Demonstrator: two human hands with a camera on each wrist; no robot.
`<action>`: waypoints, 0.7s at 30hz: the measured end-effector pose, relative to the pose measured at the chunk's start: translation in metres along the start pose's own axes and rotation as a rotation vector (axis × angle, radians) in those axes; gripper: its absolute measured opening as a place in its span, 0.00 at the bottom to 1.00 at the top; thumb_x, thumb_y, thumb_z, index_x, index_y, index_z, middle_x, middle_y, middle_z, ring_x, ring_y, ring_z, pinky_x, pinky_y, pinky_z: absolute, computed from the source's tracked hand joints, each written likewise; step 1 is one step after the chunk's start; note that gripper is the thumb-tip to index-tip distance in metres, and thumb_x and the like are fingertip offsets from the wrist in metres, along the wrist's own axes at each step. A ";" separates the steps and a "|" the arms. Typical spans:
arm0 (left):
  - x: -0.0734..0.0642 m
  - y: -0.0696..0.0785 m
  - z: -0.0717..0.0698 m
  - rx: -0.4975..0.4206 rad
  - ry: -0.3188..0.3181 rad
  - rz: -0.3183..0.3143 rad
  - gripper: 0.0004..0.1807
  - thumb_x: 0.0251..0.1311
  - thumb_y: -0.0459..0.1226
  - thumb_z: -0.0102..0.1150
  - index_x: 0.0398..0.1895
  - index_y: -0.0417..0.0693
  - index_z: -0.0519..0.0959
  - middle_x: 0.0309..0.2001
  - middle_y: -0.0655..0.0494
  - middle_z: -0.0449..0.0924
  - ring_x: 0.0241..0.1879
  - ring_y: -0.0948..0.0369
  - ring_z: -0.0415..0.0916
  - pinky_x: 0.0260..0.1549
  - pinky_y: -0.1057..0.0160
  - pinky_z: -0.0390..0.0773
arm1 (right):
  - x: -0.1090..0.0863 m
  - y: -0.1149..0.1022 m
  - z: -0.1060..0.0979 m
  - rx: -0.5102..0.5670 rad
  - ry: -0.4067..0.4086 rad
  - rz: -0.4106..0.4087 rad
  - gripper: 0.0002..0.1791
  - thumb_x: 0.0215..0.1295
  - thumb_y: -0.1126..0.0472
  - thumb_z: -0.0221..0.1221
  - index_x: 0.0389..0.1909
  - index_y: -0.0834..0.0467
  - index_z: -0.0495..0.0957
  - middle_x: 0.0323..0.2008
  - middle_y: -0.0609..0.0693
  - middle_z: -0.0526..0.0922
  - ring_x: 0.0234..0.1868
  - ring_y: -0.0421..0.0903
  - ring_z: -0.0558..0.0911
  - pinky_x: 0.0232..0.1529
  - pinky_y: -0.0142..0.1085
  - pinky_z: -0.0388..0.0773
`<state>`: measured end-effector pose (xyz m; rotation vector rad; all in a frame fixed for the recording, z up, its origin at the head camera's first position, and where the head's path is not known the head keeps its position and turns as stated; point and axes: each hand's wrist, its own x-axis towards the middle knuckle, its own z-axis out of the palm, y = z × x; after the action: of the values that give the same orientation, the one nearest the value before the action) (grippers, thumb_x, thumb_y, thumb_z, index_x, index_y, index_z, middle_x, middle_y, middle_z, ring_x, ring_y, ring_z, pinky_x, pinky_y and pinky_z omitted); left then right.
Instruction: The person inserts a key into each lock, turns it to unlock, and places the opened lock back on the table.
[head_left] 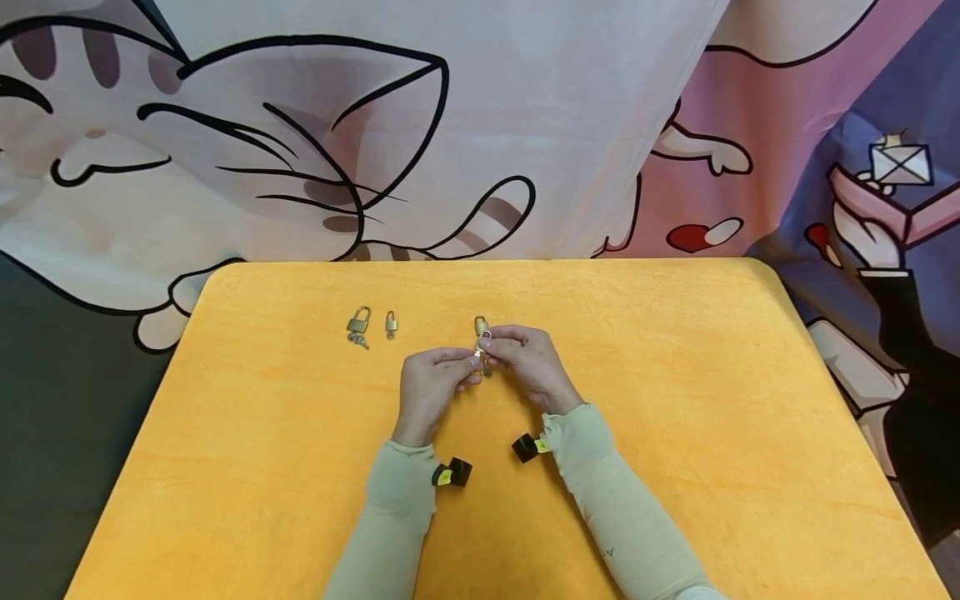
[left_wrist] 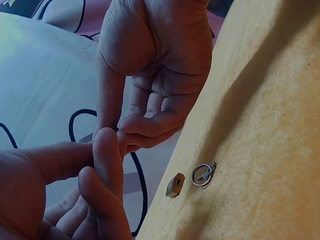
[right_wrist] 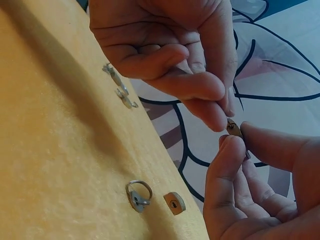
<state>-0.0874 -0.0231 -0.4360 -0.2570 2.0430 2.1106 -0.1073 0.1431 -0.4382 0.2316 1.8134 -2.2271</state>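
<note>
My right hand (head_left: pixel 528 362) pinches a small brass padlock (right_wrist: pixel 234 129) between thumb and forefinger, its keyhole turned toward my left hand. The left hand (head_left: pixel 437 383) has thumb and fingertips pressed together right at that keyhole, pinching a small shiny metal piece (head_left: pixel 477 354) mostly covered by the fingers; I cannot tell its kind. In the left wrist view the fingers of both hands meet and hide the held things. Below them on the table lies another brass padlock (right_wrist: pixel 175 203), keyhole showing, and beside it a key (right_wrist: pixel 135 200) on a ring.
On the yellow table (head_left: pixel 675 417), left of the hands, lie a larger padlock (head_left: pixel 357 325) with keys (head_left: pixel 357 340) below its body and a smaller padlock (head_left: pixel 391 323). A cartoon-printed cloth (head_left: pixel 585 125) hangs behind the far edge. Each sleeve carries a small black wrist camera (head_left: pixel 527 448).
</note>
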 end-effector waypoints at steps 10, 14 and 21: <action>-0.001 -0.001 -0.001 0.006 -0.073 0.018 0.14 0.68 0.41 0.63 0.43 0.38 0.87 0.34 0.44 0.88 0.30 0.56 0.87 0.31 0.58 0.83 | 0.000 -0.001 -0.001 0.013 0.006 -0.006 0.18 0.66 0.70 0.64 0.53 0.76 0.77 0.35 0.52 0.87 0.31 0.40 0.85 0.39 0.32 0.83; -0.001 0.000 -0.002 0.012 -0.124 -0.013 0.20 0.73 0.46 0.56 0.44 0.37 0.86 0.34 0.43 0.88 0.30 0.57 0.87 0.30 0.62 0.81 | 0.001 0.000 -0.002 0.013 0.012 -0.014 0.18 0.66 0.70 0.64 0.53 0.76 0.77 0.35 0.53 0.87 0.32 0.40 0.84 0.39 0.31 0.82; 0.000 -0.002 -0.001 0.036 -0.139 -0.008 0.15 0.69 0.38 0.61 0.41 0.31 0.86 0.33 0.41 0.88 0.26 0.61 0.85 0.26 0.66 0.77 | 0.001 0.000 -0.003 0.019 0.015 -0.013 0.18 0.66 0.70 0.64 0.53 0.76 0.78 0.36 0.52 0.87 0.33 0.40 0.85 0.41 0.33 0.83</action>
<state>-0.0865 -0.0242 -0.4379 -0.1095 1.9952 2.0239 -0.1085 0.1457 -0.4390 0.2418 1.8070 -2.2581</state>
